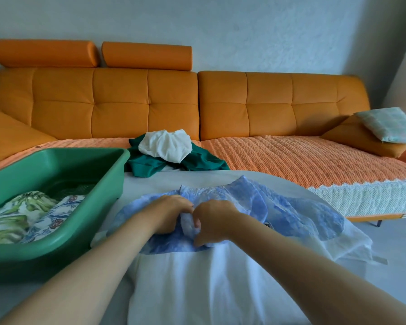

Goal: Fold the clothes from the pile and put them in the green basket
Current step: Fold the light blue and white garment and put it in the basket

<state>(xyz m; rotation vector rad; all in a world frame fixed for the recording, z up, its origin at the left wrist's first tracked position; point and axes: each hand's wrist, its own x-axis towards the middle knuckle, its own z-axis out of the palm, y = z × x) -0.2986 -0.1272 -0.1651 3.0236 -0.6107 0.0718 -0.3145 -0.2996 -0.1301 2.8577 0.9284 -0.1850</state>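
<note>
A blue-and-white garment lies spread on the white table in front of me, its white part reaching toward the bottom edge. My left hand and my right hand meet at its middle, and each grips a bunched fold of the fabric. The green basket stands at the left on the table and holds folded patterned clothes. Behind the table, on the sofa seat, lies the pile: a white garment on top of a dark green one.
An orange sofa with a quilted orange cover runs across the back. An orange cushion and a pale checked pillow sit at its right end. Grey floor shows at the right beyond the table.
</note>
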